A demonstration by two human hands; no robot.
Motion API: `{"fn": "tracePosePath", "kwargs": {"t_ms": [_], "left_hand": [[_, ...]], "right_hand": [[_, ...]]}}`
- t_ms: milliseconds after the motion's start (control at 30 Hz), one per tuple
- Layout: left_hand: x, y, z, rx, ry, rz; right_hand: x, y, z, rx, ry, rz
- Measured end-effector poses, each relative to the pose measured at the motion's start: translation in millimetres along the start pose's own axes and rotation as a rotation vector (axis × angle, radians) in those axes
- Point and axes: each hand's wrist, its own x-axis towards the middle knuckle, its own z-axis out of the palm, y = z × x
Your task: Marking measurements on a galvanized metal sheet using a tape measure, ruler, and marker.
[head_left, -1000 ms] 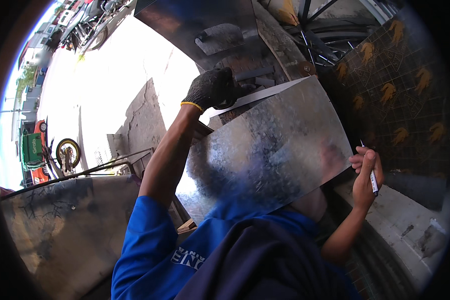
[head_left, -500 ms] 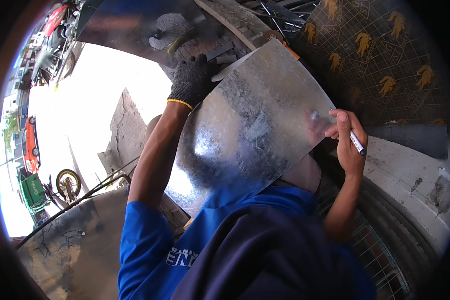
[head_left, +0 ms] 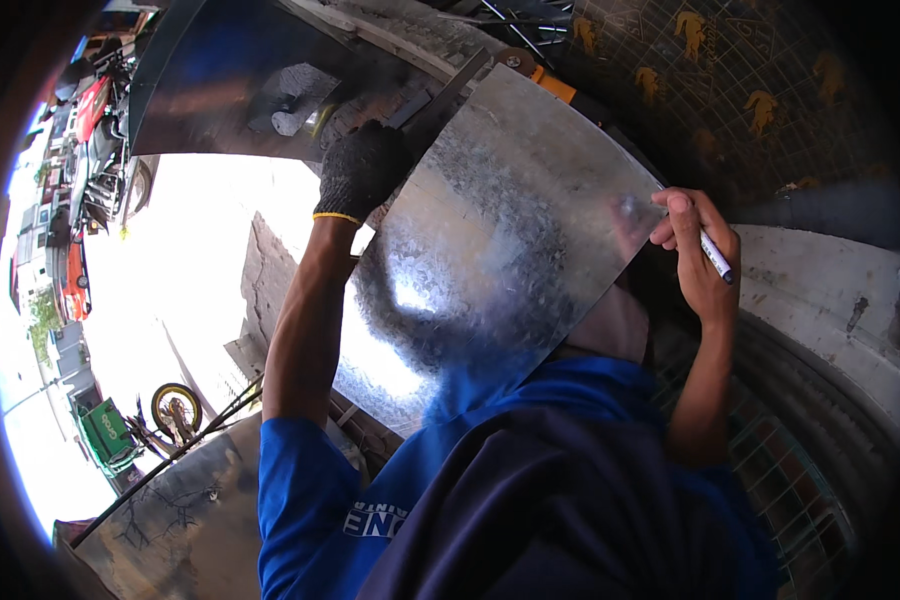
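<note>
A shiny galvanized metal sheet [head_left: 490, 220] lies tilted in front of my body. At its left edge is my left hand [head_left: 362, 172], in a dark knit glove with a yellow cuff. Its fingers are closed round a long flat metal strip [head_left: 442, 102] that runs beside the sheet's edge; the glove hides part of the grip. My bare right hand [head_left: 698, 245] pinches a white marker [head_left: 714, 256] with a dark end. The fingertips are at the sheet's right corner, and the marker's writing tip is hard to make out.
An angle grinder [head_left: 545, 82], orange and dark, lies beyond the sheet's far corner. A dark curved metal panel [head_left: 230, 80] stands at the far left. Patterned dark boards [head_left: 720, 110] are at the far right. Motorcycles [head_left: 100, 150] stand in the bright area outside.
My left hand has shifted slightly left and nearer, and the strip beside the sheet has turned from bright to dark. My right hand stays at the sheet's corner with the marker. The view has shifted.
</note>
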Motion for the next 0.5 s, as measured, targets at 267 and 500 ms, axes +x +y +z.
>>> {"fn": "tracePosePath", "kwargs": {"t_ms": [267, 500], "left_hand": [[3, -8, -36, -0.104, 0.305, 0.247], [-23, 35, -89, -1.26, -0.049, -0.348]], "right_hand": [[5, 8, 0, 0.027, 0.019, -0.003], [6, 6, 1, 0.014, -0.001, 0.017]]}}
